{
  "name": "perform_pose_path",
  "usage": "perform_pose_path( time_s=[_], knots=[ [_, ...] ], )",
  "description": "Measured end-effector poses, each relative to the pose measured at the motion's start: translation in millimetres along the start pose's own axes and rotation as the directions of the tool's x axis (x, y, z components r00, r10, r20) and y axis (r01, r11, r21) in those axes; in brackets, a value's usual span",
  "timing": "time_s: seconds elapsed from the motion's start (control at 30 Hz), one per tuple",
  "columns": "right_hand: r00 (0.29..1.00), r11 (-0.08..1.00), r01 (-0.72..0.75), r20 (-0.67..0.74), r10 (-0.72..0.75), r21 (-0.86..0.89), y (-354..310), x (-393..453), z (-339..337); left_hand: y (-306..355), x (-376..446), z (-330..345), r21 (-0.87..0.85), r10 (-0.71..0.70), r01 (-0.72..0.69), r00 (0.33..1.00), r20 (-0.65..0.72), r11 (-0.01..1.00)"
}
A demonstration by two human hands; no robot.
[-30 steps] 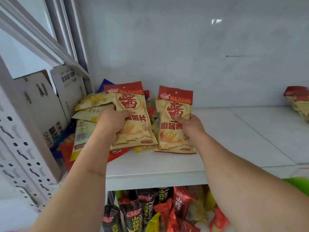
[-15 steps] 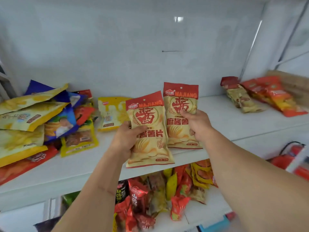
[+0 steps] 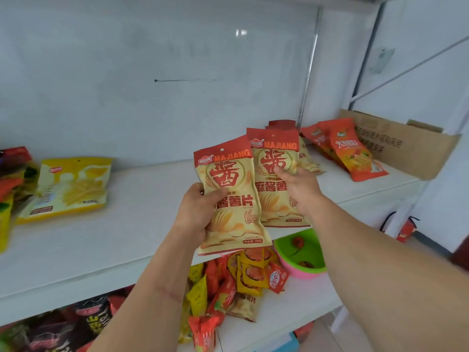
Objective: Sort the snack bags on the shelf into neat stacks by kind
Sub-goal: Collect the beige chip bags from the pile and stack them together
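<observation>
A white shelf [image 3: 106,240] runs across the view against a pale, glossy back wall [image 3: 152,72], with a second white shelf below it. The left hand [image 3: 195,212] grips one beige-and-red MAJIANG bag [image 3: 231,199] upright above the front edge of the upper shelf, thumb across its face and fingers curled behind. Just to its right, the right hand [image 3: 302,189] holds a second MAJIANG bag [image 3: 275,174] of the same kind, thumb on its front; the two bags overlap slightly at their edges. Behind the second bag, more beige bags [image 3: 308,161] of like print lie on the shelf, mostly hidden by it. Beside them to the right lies a stack of orange bags [image 3: 355,153], and beyond those an open cardboard box [image 3: 406,143] sits at the shelf's end. On the left, a yellow bag [image 3: 71,186] lies flat, well apart from the hands, next to a mixed heap of bags [image 3: 12,179] cut off by the frame edge. Under the forearms, the lower shelf holds loose small red and yellow packets [image 3: 243,275], dark bags [image 3: 88,321] and a green-and-pink bowl [image 3: 302,260]. A red fire extinguisher [image 3: 406,229] stands on the floor at right.
</observation>
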State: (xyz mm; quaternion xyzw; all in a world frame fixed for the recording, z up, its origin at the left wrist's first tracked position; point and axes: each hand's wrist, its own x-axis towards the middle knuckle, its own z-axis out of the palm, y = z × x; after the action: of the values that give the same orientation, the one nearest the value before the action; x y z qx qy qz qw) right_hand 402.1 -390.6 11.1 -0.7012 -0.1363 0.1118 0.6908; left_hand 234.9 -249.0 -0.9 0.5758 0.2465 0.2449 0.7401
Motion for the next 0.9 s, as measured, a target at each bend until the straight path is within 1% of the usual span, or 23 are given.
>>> perform_pose_path(
  time_s=[0.07, 0.2, 0.33, 0.47, 0.63, 0.8, 0.9],
  knots=[
    [1.0, 1.0, 0.008, -0.028, -0.008, -0.005, 0, 18, -20, -3, 14, 23, 0.007, 0.001, -0.001, 1.0, 0.009, 1.0],
    [0.999, 0.999, 0.037, -0.035, -0.038, -0.033, -1, 59, -55, -11, 47, 65, 0.001, 0.004, -0.004, 0.999, 0.039, 1.0],
    [0.998, 0.997, 0.032, -0.049, -0.036, -0.068, -8, 97, -86, -16, 80, 105, 0.003, 0.001, -0.001, 0.997, 0.072, 1.0],
    [0.999, 0.996, 0.04, -0.022, -0.042, -0.085, -5, 135, -112, -22, 104, 141, -0.004, -0.001, 0.001, 0.998, 0.066, 1.0],
    [0.999, 0.99, 0.043, 0.021, -0.04, -0.134, 16, 194, -126, -32, 124, 171, 0.016, 0.005, -0.005, 1.0, -0.014, 1.0],
    [0.99, 0.959, 0.096, 0.124, -0.065, -0.266, 38, 240, -121, -40, 130, 195, 0.039, 0.043, -0.037, 0.985, -0.166, 0.999],
    [0.982, 0.948, 0.124, 0.174, -0.074, -0.294, 43, 255, -121, -47, 131, 209, 0.059, 0.049, -0.036, 0.969, -0.242, 0.998]
  ],
)
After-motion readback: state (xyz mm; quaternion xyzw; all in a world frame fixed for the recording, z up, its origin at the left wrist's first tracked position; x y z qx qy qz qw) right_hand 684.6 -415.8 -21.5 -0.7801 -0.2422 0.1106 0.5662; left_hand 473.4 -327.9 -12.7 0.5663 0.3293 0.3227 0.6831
